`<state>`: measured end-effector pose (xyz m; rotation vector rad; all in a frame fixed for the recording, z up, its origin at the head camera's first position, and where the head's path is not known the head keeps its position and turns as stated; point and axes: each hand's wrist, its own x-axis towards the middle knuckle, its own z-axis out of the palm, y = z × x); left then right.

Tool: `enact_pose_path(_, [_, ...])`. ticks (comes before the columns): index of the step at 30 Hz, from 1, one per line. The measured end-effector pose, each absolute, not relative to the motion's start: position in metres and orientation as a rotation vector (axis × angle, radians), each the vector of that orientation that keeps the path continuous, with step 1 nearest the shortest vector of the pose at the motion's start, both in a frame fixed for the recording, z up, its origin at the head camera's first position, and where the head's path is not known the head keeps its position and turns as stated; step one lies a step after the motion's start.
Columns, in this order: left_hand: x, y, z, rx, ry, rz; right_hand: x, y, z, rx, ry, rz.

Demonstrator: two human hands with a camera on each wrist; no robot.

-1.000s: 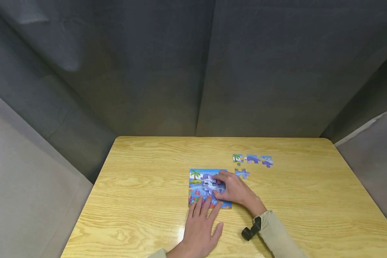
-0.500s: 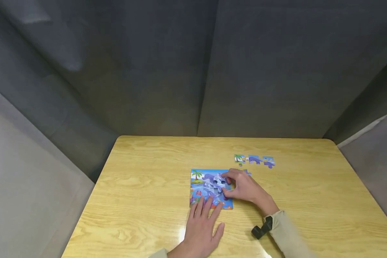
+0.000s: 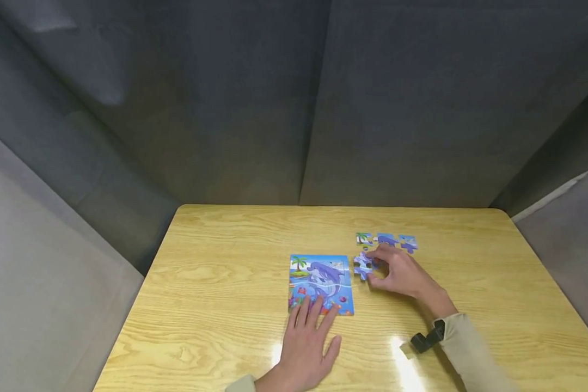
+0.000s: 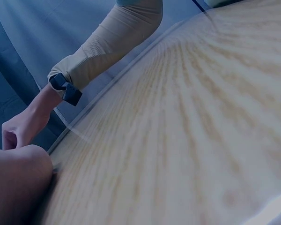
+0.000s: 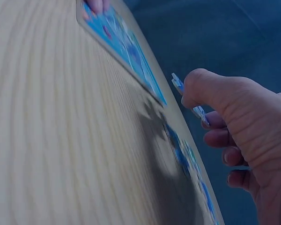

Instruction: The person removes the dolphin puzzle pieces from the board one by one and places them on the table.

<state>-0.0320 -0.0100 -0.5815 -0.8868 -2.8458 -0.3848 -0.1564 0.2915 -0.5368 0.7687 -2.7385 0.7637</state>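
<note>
My right hand (image 3: pixel 403 274) pinches a lavender and blue jigsaw piece (image 3: pixel 360 265) between thumb and fingers. It holds the piece just right of a square puzzle board (image 3: pixel 342 279) printed with a dolphin, palm tree and sea. In the right wrist view the piece (image 5: pixel 177 83) is off the table, partly covered by the thumb. Spread, straight fingers of my left hand (image 3: pixel 305 348) rest on the board's near edge. Only part of that hand (image 4: pixel 16 180) shows in the left wrist view.
Behind the right hand lie a palm-tree piece (image 3: pixel 363 238), a purple dolphin piece (image 3: pixel 385 238) and a sky piece (image 3: pixel 408 242). The hand partly covers the dolphin piece. Dark curtains (image 3: pixel 225 109) hang behind the wooden table (image 3: pixel 201 305).
My right hand has moved right with the pinched piece, from over the board to beside it. The dolphin picture is now uncovered. My left hand has stayed on the board's near edge.
</note>
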Motion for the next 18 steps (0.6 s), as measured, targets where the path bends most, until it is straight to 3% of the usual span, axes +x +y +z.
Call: enact_pose_path(18, [-0.032, -0.010, -0.579, -0.872, -2.833, -0.386, -0.161, 0.354, -0.539, 0.625, -2.901, 0.638])
